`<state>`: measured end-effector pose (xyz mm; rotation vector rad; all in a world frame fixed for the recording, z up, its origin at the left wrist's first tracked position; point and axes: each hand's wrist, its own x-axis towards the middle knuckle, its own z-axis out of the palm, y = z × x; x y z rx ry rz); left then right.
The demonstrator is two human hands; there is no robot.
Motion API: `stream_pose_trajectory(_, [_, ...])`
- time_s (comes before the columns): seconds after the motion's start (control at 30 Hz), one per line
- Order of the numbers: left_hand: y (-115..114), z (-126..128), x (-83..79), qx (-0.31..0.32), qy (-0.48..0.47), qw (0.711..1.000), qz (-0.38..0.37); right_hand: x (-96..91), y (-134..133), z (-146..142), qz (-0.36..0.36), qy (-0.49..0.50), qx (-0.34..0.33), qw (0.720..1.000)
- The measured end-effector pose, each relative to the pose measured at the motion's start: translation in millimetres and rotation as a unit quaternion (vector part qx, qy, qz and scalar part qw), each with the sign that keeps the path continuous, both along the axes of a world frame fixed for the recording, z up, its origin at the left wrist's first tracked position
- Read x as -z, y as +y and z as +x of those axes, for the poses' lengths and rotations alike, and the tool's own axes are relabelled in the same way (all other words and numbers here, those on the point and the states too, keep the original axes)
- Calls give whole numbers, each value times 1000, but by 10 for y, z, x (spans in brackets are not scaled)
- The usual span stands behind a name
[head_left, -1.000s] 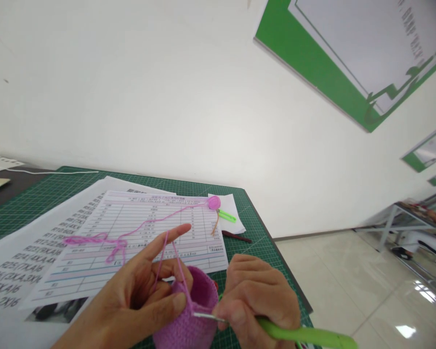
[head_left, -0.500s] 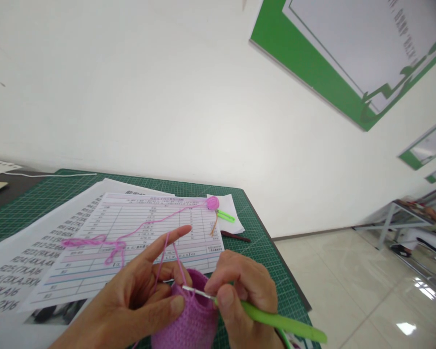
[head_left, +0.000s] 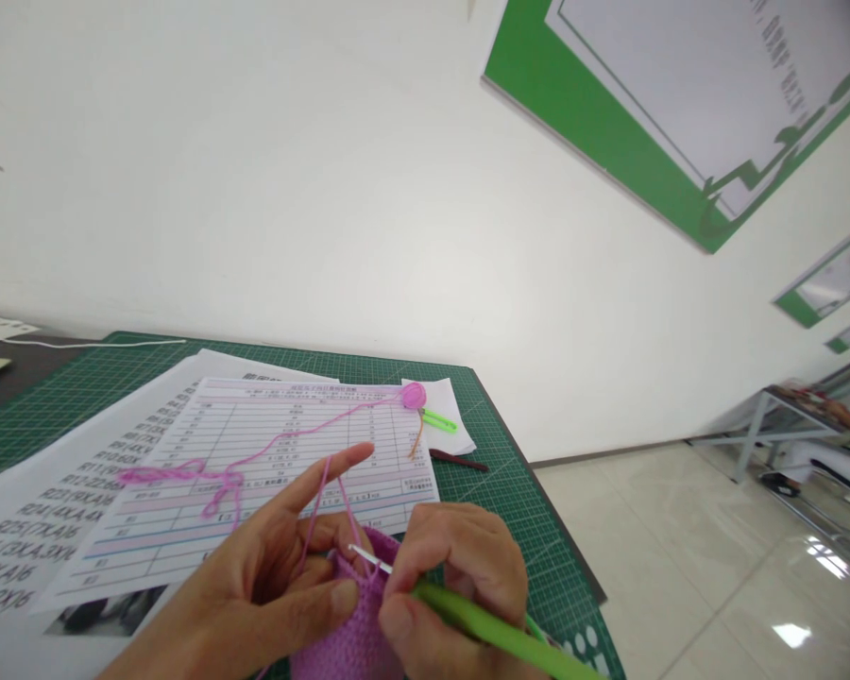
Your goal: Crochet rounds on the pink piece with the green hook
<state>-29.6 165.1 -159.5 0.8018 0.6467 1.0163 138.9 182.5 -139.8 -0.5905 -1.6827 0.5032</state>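
The left hand point(head_left: 269, 586) pinches the rim of the purple crochet piece point(head_left: 358, 628) at the near edge of the green cutting mat point(head_left: 510, 482), forefinger outstretched with the pink yarn point(head_left: 283, 439) over it. The right hand point(head_left: 453, 590) is closed around the green-handled crochet hook point(head_left: 467, 614), whose metal tip touches the rim. The mat's right edge drops to open tiled floor; beyond the hands lie the printed sheets point(head_left: 255, 444) and a small pink yarn ball point(head_left: 414, 395) near the wall. Since half a second ago, the right hand has lowered, the hook tip moving slightly left.
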Motion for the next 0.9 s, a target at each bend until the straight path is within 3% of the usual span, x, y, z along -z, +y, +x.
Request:
stream_pose_trajectory(0.13, [1, 1, 7, 0, 5, 1000, -9, 1, -22, 25, 6, -52, 33, 998])
stream_pose_trajectory(0.23, [4, 12, -1, -3, 12, 1000, -20, 1, 4, 42, 60, -60, 28, 996])
stream_pose_trajectory(0.33, [8, 22, -5, -5, 18, 1000, -23, 8, 37, 51, 128, -95, 68, 985])
stream_pose_trajectory(0.47, [12, 19, 8, -6, 21, 999, -24, 30, 42, 46, 158, -120, 95, 976])
stream_pose_trajectory(0.73, [18, 17, 24, -14, 19, 1000, -19, -14, 4, 4, 17, -60, 60, 996])
stream_pose_trajectory(0.9, [15, 31, 37, -15, 13, 999, -26, -35, -23, -25, -21, -31, 66, 997])
